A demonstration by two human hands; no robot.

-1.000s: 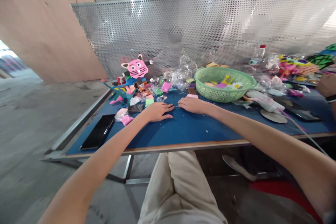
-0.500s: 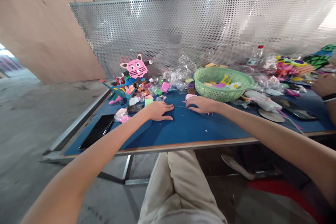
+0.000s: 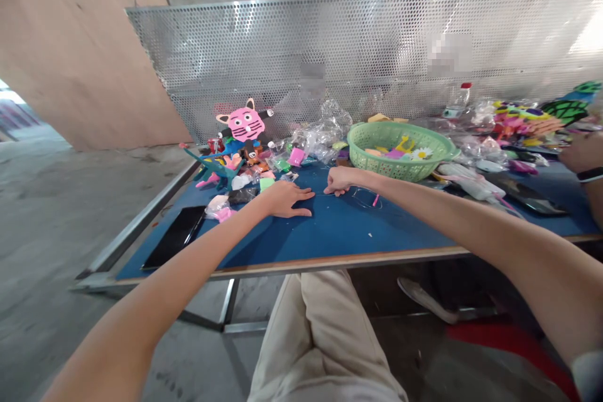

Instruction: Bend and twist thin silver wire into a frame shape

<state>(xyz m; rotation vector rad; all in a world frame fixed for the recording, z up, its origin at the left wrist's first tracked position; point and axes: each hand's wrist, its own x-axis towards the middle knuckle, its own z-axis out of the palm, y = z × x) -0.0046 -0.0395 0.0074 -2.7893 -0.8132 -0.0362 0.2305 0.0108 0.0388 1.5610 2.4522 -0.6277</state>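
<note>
My left hand point(image 3: 288, 199) lies flat on the blue table, fingers stretched and thumb apart. Its fingertips rest at one end of a short, thin, pale wire. Just to the right, my right hand point(image 3: 340, 180) is closed in a pinch on this wire, low over the tabletop. Thin loops of the wire point(image 3: 360, 204) spread out to the right of that hand, beside a small pink piece point(image 3: 375, 200). Whatever lies inside the right fist is hidden. A light green block point(image 3: 266, 184) sits behind my left wrist.
A green basket point(image 3: 400, 171) with colourful pieces stands behind my right hand. A pink cat figure point(image 3: 245, 124), plastic bags point(image 3: 325, 132) and clay packets line the back. A black phone point(image 3: 174, 237) lies at left. Another person's hand point(image 3: 584, 151) is at far right.
My right hand has gone from loosely spread fingers to a closed pinch, shifting slightly left. The wire loops and pink piece beside it now show more. My left hand has stayed put.
</note>
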